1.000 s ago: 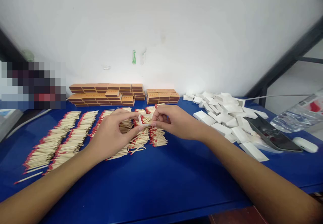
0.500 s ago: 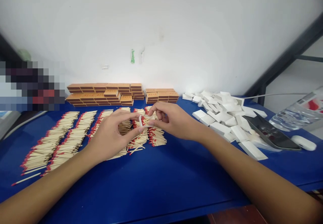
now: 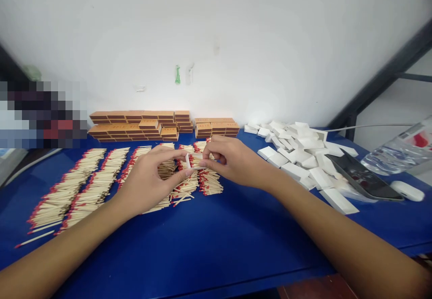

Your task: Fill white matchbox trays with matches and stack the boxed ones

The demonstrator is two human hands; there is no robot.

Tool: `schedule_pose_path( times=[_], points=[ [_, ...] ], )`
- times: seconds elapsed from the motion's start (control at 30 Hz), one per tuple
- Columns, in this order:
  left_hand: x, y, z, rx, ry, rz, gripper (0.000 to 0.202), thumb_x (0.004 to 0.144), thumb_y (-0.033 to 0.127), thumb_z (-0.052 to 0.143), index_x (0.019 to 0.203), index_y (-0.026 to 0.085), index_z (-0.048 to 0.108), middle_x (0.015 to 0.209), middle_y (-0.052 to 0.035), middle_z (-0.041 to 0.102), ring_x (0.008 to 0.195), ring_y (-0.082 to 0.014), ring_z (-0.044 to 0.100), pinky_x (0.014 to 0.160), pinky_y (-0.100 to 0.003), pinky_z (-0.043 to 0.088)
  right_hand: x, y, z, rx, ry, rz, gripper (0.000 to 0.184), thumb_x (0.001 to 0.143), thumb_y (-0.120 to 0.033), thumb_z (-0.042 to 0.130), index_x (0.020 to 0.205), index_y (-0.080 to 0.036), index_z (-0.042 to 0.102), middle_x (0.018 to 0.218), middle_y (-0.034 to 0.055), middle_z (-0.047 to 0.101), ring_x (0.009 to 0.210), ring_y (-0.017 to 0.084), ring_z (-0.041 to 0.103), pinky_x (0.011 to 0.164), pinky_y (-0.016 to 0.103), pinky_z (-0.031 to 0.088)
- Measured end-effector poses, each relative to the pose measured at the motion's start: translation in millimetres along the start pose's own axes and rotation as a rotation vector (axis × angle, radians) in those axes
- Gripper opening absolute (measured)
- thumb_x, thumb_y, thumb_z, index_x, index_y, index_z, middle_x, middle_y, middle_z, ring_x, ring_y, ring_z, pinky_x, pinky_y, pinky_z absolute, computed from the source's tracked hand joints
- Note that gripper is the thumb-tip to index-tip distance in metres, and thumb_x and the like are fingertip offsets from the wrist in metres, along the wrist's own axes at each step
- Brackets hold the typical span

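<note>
Both hands meet over the middle of the blue table [image 3: 216, 240]. My left hand [image 3: 148, 180] pinches one end of a small white matchbox tray [image 3: 192, 160] with thumb and fingers. From the other side my right hand [image 3: 232, 162] pinches the same tray, fingers curled at its far end. A few matches lie inside the tray. Below the hands lie bundles of red-tipped matches [image 3: 189, 184].
Long rows of matches [image 3: 74, 186] cover the left of the table. Brown matchbox sleeves [image 3: 141, 126] are stacked against the white wall. A heap of white trays [image 3: 300, 150] lies to the right, beside a phone [image 3: 362, 175], a white mouse [image 3: 407, 191] and a plastic bottle [image 3: 401, 153].
Both hands stay on the tray and shift only slightly; the right fingers have curled a little closer over its end.
</note>
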State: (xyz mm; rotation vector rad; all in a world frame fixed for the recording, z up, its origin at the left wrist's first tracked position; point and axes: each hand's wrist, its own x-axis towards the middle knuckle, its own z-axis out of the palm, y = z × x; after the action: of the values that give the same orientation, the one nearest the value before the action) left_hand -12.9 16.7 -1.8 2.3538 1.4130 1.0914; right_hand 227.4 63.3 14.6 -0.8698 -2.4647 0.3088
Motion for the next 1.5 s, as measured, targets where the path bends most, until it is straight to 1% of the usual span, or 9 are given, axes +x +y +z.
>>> schedule_pose_path(
  times=[0.2, 0.43, 0.6, 0.73, 0.87, 1.0, 1.2, 1.37, 1.5],
  points=[
    [1, 0, -0.6, -0.024, -0.015, -0.027, 0.035, 0.088, 0.052, 0.074, 0.116, 0.031, 0.074, 0.116, -0.0004, 0.075, 0.107, -0.0228, 0.067, 0.096, -0.036, 0.052, 0, -1, -1, 0.062, 0.023, 0.005, 0.003, 0.096, -0.024, 0.064, 0.096, -0.021, 0.065, 0.088, 0.0016, 0.057, 0.077, 0.014, 0.051, 0.068, 0.027, 0.036],
    [1, 1, -0.1, -0.011, -0.020, -0.008, 0.031, 0.088, 0.053, 0.072, 0.110, 0.031, 0.075, 0.112, -0.0001, 0.075, 0.103, -0.0236, 0.067, 0.092, -0.035, 0.052, 0, 0, -1, 0.070, -0.028, 0.004, 0.018, 0.098, -0.030, 0.061, 0.083, -0.019, 0.061, 0.083, 0.0009, 0.055, 0.075, 0.013, 0.049, 0.068, 0.027, 0.035],
    [2, 3, -0.7, -0.001, -0.023, 0.012, 0.029, 0.090, 0.052, 0.071, 0.109, 0.031, 0.075, 0.111, -0.0003, 0.075, 0.104, -0.0238, 0.067, 0.091, -0.036, 0.051, -1, -3, -1, 0.075, -0.026, 0.032, 0.008, 0.097, -0.027, 0.063, 0.095, -0.020, 0.064, 0.087, 0.0010, 0.058, 0.078, 0.014, 0.051, 0.069, 0.027, 0.036],
    [2, 2, -0.1, -0.026, -0.041, -0.016, 0.032, 0.090, 0.053, 0.070, 0.113, 0.031, 0.075, 0.112, -0.0011, 0.075, 0.105, -0.0244, 0.067, 0.094, -0.037, 0.052, -1, -6, 0, 0.088, -0.027, 0.020, 0.007, 0.097, -0.026, 0.062, 0.095, -0.021, 0.065, 0.089, 0.0019, 0.059, 0.079, 0.014, 0.053, 0.070, 0.027, 0.037],
    [1, 2, 0.0, -0.025, -0.020, -0.049, 0.037, 0.088, 0.057, 0.071, 0.114, 0.031, 0.075, 0.118, -0.0020, 0.075, 0.109, -0.0257, 0.067, 0.097, -0.038, 0.052, 3, 4, -3, 0.074, 0.079, 0.021, 0.012, 0.098, -0.029, 0.060, 0.093, -0.020, 0.066, 0.083, 0.0019, 0.060, 0.074, 0.014, 0.051, 0.069, 0.028, 0.038],
    [1, 3, -1.6, -0.024, 0.012, -0.096, 0.040, 0.088, 0.055, 0.072, 0.116, 0.028, 0.075, 0.122, -0.0020, 0.074, 0.114, -0.0252, 0.067, 0.101, -0.036, 0.051, 5, 34, -10, -0.048, 0.217, 0.184, 0.017, 0.096, -0.031, 0.059, 0.087, -0.019, 0.066, 0.078, 0.0024, 0.061, 0.069, 0.015, 0.051, 0.066, 0.030, 0.036],
    [2, 1, -3.3, -0.019, 0.028, -0.123, 0.041, 0.087, 0.053, 0.073, 0.118, 0.026, 0.074, 0.122, -0.0035, 0.074, 0.115, -0.0259, 0.067, 0.102, -0.038, 0.052, 1, 74, -8, -0.187, 0.014, 0.363, 0.017, 0.090, -0.033, 0.065, 0.084, -0.017, 0.068, 0.079, 0.0038, 0.065, 0.069, 0.015, 0.054, 0.062, 0.029, 0.034],
    [3, -1, -3.5, 0.004, 0.031, -0.101, 0.039, 0.088, 0.054, 0.072, 0.115, 0.027, 0.075, 0.121, -0.0029, 0.075, 0.115, -0.0261, 0.067, 0.103, -0.039, 0.051, 1, 80, 3, -0.183, -0.038, 0.373, 0.014, 0.089, -0.030, 0.064, 0.083, -0.018, 0.065, 0.077, 0.0034, 0.065, 0.068, 0.015, 0.054, 0.061, 0.028, 0.034],
    [2, 1, -3.0, 0.001, 0.030, -0.100, 0.039, 0.088, 0.055, 0.071, 0.113, 0.026, 0.075, 0.121, -0.0036, 0.075, 0.114, -0.0264, 0.067, 0.104, -0.040, 0.051, 2, 79, 1, -0.172, -0.066, 0.395, 0.015, 0.090, -0.030, 0.062, 0.080, -0.018, 0.063, 0.074, 0.0036, 0.065, 0.065, 0.015, 0.053, 0.060, 0.029, 0.034]
  ],
)
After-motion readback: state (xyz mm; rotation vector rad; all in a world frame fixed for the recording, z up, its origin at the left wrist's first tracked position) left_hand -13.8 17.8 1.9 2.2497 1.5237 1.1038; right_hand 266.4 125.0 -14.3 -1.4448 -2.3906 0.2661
